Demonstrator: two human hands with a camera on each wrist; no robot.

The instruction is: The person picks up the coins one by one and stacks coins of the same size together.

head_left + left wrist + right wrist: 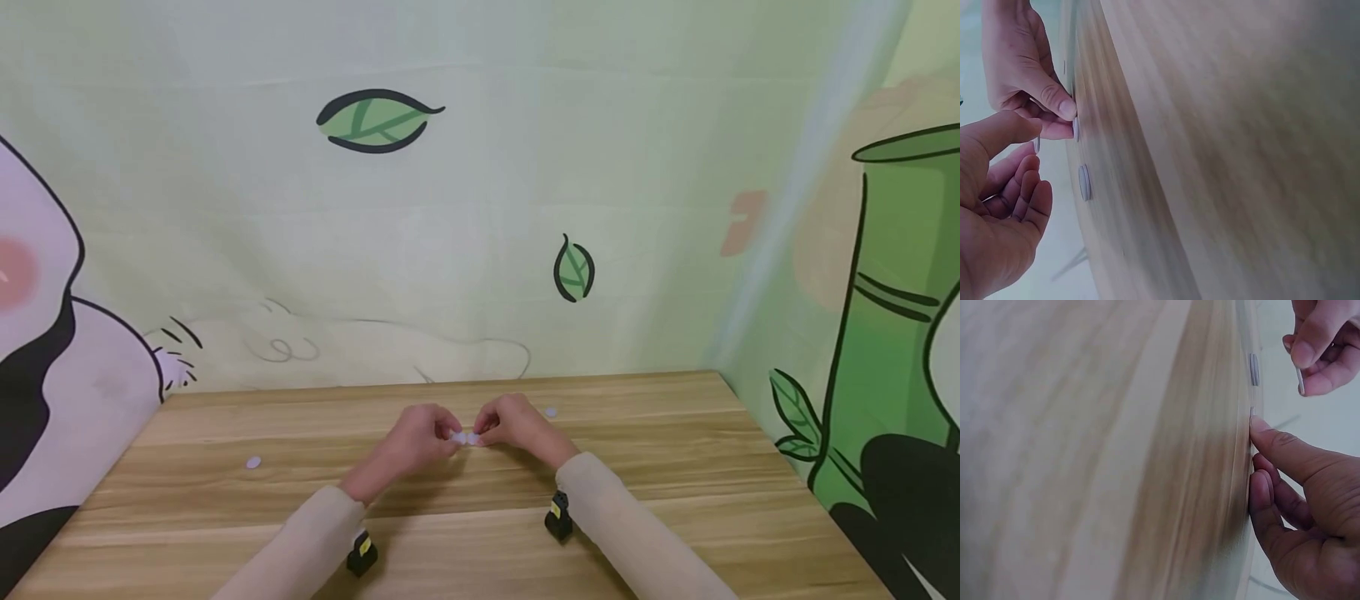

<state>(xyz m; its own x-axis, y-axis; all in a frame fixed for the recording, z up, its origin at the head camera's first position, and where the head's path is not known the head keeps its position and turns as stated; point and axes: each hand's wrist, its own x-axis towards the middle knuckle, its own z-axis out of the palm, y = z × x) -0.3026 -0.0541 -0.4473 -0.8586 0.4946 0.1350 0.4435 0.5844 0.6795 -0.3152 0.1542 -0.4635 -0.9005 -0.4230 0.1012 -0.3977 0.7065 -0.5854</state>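
Note:
Near the far middle of the table, my left hand (420,435) pinches a small white disc (1037,145) on edge between thumb and finger, raised off the wood. My right hand (517,422) is down at the tabletop, its thumb and finger gripping another white disc (1075,129) by the edge. Between the hands lies a short pile of flat discs (1085,182), seemingly two thick, touched by neither hand. From the right wrist, that pile (1254,369) appears edge-on, and most of the right hand's disc is hidden behind the thumb.
One loose white disc (253,462) lies on the left of the wooden table (637,500); another disc (551,412) lies just beyond the right hand. A printed cloth backdrop (465,208) rises behind the table's far edge. Black wrist cameras (362,553) hang below the sleeves.

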